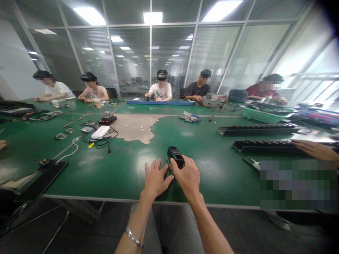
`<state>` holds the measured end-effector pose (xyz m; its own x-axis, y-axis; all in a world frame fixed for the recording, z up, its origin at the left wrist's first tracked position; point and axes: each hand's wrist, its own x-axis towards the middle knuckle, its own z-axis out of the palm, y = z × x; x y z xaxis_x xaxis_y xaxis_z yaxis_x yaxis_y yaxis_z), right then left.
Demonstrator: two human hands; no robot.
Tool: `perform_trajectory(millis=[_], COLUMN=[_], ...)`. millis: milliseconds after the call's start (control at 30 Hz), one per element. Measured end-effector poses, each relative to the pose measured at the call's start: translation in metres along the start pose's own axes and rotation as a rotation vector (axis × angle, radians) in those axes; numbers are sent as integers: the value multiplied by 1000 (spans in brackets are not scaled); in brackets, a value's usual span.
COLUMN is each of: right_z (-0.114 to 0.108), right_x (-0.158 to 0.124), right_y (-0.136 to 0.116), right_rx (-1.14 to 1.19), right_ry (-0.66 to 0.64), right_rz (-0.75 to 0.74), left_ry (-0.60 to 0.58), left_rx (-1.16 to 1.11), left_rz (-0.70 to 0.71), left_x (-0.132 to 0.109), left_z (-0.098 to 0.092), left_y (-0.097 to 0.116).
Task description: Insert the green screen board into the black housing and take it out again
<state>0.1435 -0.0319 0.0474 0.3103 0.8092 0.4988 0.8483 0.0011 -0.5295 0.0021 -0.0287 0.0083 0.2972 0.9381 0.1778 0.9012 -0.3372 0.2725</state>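
A small black electronic module (174, 156) with a green circuit board along its left side lies on the green table (212, 148) near the front edge. My right hand (188, 174) is wrapped round its near end, fingers closed on it. My left hand (155, 178) rests flat on the table just left of the module, fingers spread, its thumb touching the board's edge. A bracelet sits on my left wrist.
A white device (100, 132) with cables lies at the left, a dark flat panel (39, 180) at the front left corner. Long black keyboard-like strips (258, 129) lie at the right, where a co-worker's hand (315, 149) rests. Several people sit along the far side.
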Motion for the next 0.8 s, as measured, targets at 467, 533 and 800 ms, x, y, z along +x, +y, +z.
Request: perform_trajectory(millis=[467, 533, 800], right_z=[7, 6, 10], right_x=[-15, -16, -27], right_y=[-4, -5, 0], right_rx=[-111, -128, -151], right_ry=[-63, -68, -93], right_rz=[6, 4, 35], left_ry=[12, 17, 24], left_rx=[-69, -78, -40], left_rz=[-71, -93, -80], left_x=[2, 3, 4], left_z=[-3, -3, 1], left_y=[1, 1, 0])
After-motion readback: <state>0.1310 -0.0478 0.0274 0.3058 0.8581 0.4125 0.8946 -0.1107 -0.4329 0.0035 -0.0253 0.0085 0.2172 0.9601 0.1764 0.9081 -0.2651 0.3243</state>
